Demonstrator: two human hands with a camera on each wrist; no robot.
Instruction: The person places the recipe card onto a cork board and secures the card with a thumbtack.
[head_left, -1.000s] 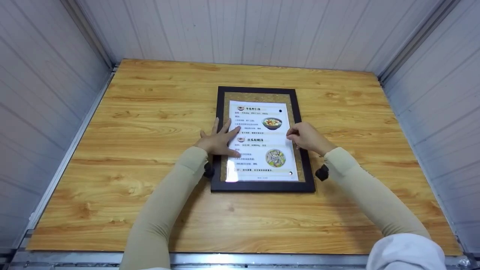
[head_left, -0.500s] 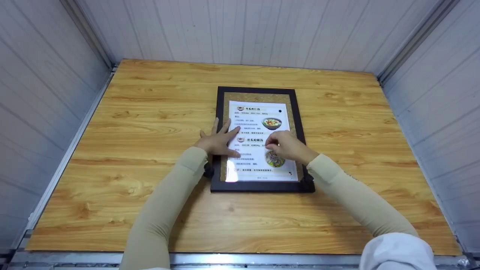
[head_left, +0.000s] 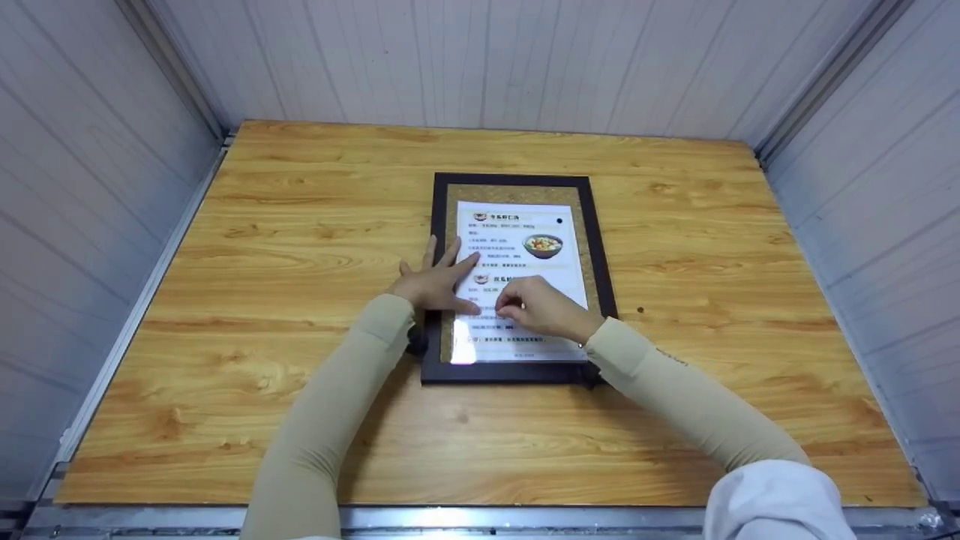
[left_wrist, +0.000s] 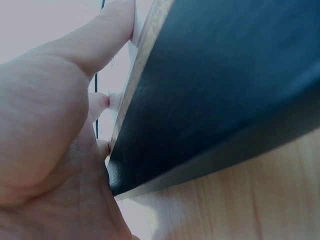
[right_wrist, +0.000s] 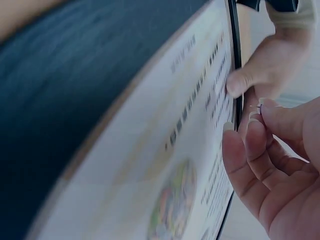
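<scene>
Framed menu [head_left: 517, 225] flat; left hand [head_left: 435, 281] presses it; right hand [head_left: 544, 307] over it.

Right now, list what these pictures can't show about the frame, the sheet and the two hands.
- Sheet text: too small in the head view, blurred in the right wrist view.
- Lower food photo: hidden by the right hand in the head view.
- What the right fingers pinch: too small, only a thin point shows in the right wrist view.
- Frame near right corner: covered by the right sleeve.
- Left hand: its palm fills the left wrist view, fingertips mostly cut off.
</scene>
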